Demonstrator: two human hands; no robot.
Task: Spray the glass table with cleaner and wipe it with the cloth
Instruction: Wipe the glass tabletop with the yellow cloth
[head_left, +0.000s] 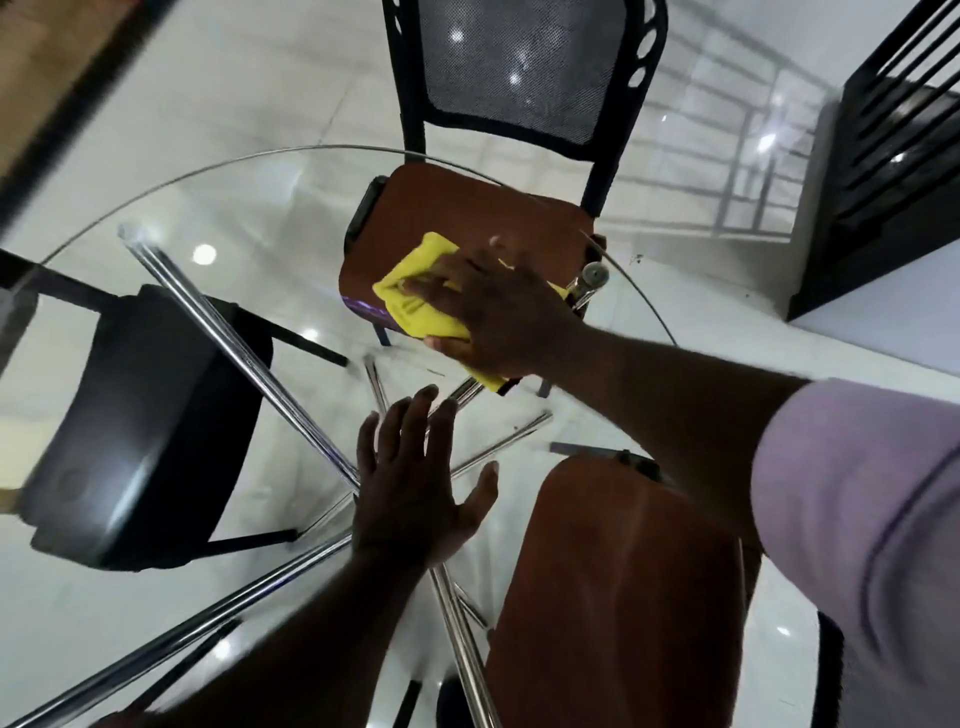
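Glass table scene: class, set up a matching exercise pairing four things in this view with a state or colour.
Things:
1. cloth
2. left hand
3. right hand
4. far chair's back

States or colours:
A. black mesh
B. flat on the glass, fingers spread
C. yellow
D. pressing the cloth down

Pairs: 1-C, 2-B, 3-D, 4-A

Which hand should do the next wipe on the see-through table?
The right hand. It already presses the yellow cloth flat on the round glass table. The left hand is empty, spread flat on the glass nearer the person.
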